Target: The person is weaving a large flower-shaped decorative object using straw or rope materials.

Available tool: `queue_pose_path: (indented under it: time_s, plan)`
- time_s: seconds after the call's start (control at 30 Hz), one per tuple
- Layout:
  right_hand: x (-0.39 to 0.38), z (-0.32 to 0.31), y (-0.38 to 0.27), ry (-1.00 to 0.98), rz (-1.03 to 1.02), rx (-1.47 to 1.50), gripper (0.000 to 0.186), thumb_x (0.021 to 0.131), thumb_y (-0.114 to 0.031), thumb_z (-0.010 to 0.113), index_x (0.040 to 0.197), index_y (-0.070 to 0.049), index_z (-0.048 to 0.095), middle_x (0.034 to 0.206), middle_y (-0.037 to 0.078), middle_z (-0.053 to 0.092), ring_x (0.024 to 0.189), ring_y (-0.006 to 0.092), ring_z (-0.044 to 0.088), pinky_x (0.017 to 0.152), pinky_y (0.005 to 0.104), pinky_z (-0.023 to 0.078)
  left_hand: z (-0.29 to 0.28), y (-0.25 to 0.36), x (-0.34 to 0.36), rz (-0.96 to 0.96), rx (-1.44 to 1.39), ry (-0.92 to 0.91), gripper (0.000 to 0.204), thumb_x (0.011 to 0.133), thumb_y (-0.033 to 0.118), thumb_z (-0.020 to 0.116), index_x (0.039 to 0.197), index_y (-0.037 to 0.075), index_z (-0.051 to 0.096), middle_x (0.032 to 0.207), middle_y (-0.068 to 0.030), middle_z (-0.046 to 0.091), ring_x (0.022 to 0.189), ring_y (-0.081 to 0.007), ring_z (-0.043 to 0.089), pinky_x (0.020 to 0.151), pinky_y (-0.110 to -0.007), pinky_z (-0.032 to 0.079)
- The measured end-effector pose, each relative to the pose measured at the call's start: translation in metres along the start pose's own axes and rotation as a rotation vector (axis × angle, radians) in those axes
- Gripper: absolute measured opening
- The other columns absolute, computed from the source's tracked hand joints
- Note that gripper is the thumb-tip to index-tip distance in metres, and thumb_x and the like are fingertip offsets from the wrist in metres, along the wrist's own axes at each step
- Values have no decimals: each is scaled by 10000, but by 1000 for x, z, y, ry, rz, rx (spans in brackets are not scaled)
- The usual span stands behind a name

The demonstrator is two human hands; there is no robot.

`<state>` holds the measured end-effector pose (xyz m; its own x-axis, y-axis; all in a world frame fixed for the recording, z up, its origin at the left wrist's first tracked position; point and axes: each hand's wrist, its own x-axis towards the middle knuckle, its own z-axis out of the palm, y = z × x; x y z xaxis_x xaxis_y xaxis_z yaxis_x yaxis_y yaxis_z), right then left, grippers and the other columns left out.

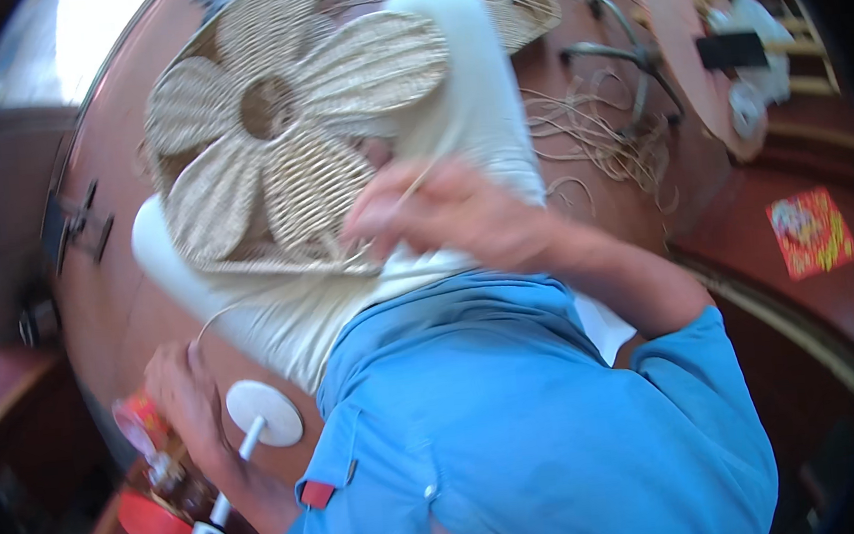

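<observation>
Across my thighs lies a tan woven panel [293, 189], its broad petals set round a hollow centre like a flower. My right hand [443, 211] is at the panel's near right edge, by the lowest petal. Its fingers are bent and blurred, with a thin pale cord [418, 181] running between them. Off to the left of my lap, my left hand [178, 385] pinches another stretch of cord [218, 316], which curves over my left thigh toward the panel. Whether both stretches are one strand cannot be made out.
Loose cord [602, 133] lies tangled on the reddish floor at right, beside a metal swivel base [636, 55]. A second woven piece [506, 0] is beyond my right knee. A white stand with a round base [264, 413] rises near my left forearm. A colourful red sheet [811, 232] lies far right.
</observation>
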<state>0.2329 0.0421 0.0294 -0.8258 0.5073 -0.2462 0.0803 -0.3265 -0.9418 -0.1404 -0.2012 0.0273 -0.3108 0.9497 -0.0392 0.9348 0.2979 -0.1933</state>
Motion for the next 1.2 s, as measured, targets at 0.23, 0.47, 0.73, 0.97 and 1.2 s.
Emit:
queue_pose_path:
  time_s: [0.23,0.47,0.73,0.97,1.2]
  plan:
    - [4,89,41,-76,-217,-69,224,1077,-145,644,1207,3,750,1017,147,794,957,206,776,848,363,595,-95,144,12,-162,-1282,-470,653,1186,480,432,1585,-31,510,1342,-164,681,1240,-231,633,1087,-374,477]
    - [-17,70,58,4,-141,248,202,1037,-140,693,1164,-5,773,892,111,767,775,185,715,736,364,575,-74,174,15,-161,-1368,-551,567,1149,477,574,1429,-14,598,1023,-17,651,791,-53,513,689,-216,400]
    - [-38,57,63,81,-260,255,210,1028,-171,711,1156,-29,797,858,79,764,736,146,690,711,329,568,-90,156,29,-30,-1249,-758,327,1112,338,689,1046,18,693,823,84,535,724,-16,398,635,-211,305]
    - [-46,50,66,106,-312,285,223,1011,-184,731,1140,-17,803,827,92,766,734,140,704,712,323,574,-111,156,45,14,-1148,-827,317,1098,301,706,1051,-11,738,786,75,570,685,-23,402,616,-223,306]
    - [-51,45,70,138,-355,258,222,1019,-205,737,1086,0,793,784,91,745,724,137,721,695,324,576,-126,167,47,27,-1079,-826,390,1071,378,729,981,-2,730,742,82,521,671,-18,390,611,-224,274]
